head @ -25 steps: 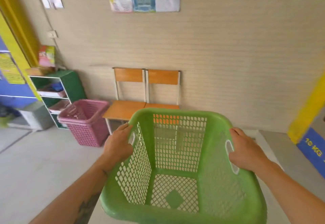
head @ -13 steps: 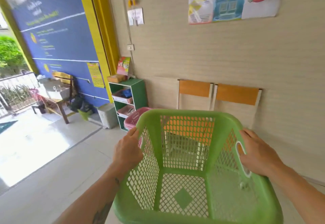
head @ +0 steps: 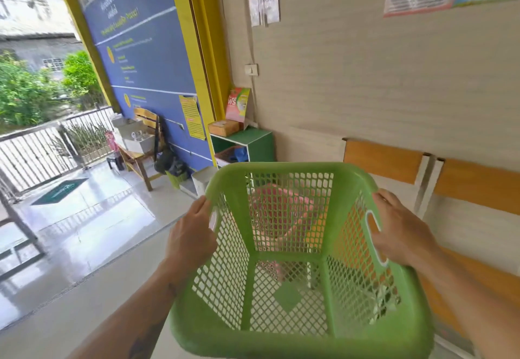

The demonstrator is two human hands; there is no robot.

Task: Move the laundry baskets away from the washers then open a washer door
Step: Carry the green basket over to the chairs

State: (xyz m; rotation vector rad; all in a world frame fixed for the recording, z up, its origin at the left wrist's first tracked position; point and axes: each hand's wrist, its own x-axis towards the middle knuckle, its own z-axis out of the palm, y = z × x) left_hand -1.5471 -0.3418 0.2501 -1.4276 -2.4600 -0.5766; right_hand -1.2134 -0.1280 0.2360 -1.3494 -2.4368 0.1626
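Observation:
I carry an empty green mesh laundry basket (head: 289,339) in front of me, held off the floor. My left hand (head: 191,234) grips its left rim by the handle slot. My right hand (head: 402,232) grips the right rim at the other handle slot. Through the green mesh shows a pink laundry basket (head: 281,209), standing beyond the green one by the wall. No washer is in view.
Two wooden chairs (head: 382,158) stand against the beige wall on the right. A green shelf unit (head: 253,139) with a cardboard box and a detergent pack is behind the baskets. Left of it are a small white bin (head: 201,180), a wooden bench (head: 140,158) and the open entrance with railings.
My view has swung further left and closer to the wall, with the green basket still in both hands. The pink basket now sits behind the green one's mesh; the entrance has come into view.

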